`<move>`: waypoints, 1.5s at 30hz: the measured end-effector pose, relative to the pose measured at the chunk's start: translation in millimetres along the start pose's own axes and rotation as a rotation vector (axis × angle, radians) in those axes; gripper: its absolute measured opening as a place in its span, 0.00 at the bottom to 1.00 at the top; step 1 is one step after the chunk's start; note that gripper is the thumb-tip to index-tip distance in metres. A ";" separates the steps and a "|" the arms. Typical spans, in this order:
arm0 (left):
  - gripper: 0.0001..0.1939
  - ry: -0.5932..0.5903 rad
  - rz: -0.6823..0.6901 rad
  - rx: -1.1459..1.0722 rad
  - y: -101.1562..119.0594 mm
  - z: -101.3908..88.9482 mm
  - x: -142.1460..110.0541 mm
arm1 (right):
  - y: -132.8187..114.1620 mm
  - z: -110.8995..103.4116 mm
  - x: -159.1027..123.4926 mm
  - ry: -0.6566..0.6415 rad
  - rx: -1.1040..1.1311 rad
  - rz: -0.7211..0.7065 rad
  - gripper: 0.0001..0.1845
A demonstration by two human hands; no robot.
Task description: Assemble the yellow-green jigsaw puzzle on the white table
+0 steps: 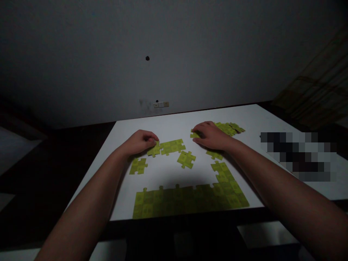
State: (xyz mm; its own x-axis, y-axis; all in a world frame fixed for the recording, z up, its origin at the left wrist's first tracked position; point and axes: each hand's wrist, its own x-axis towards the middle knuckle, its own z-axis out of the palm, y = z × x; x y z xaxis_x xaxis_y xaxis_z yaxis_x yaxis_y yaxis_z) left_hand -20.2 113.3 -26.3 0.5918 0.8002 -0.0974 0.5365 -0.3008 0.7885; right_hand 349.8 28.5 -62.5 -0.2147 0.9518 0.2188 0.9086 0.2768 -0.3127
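Observation:
My left hand is closed at the upper left edge of a yellow-green jigsaw puzzle piece, thumb and fingers pinching it. This piece lies against the left end of a short joined strip of puzzle pieces. Farther right, my right hand curls over another puzzle piece, its thumb and fingertips around it; the palm hides part of it. A loose puzzle piece lies tilted between the hands. Near the front edge, a joined puzzle section runs across and up its right side.
The white table bears more loose pieces: one at the left, one under my right wrist, and a pile behind the right hand. A blurred-out patch covers the table's right side. A wall with sockets stands behind.

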 end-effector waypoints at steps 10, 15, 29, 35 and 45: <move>0.18 -0.047 0.033 0.231 1.5 -2.6 -2.0 | -1.8 -2.8 -0.3 0.007 0.028 -0.013 0.19; 0.18 -0.006 0.133 0.437 6.0 -2.2 -3.4 | 1.7 0.3 -0.4 0.039 0.064 -0.035 0.18; 0.37 -0.128 0.167 0.409 8.4 -2.3 -8.6 | 0.7 -1.9 -2.0 0.038 0.066 -0.020 0.16; 0.33 -0.161 0.123 0.397 7.4 -4.2 -9.1 | -2.4 -4.5 -2.2 0.028 0.064 -0.021 0.17; 0.30 -0.160 0.123 0.368 10.9 2.5 -9.6 | -2.8 -6.1 -1.2 0.100 0.152 -0.037 0.24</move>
State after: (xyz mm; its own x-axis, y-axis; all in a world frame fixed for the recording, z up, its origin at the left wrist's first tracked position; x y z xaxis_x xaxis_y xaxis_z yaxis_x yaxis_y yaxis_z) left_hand -18.5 101.0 -18.3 0.7355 0.6644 -0.1324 0.6180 -0.5779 0.5330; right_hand 349.7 25.8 -56.2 -0.2033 0.9251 0.3208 0.8348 0.3350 -0.4369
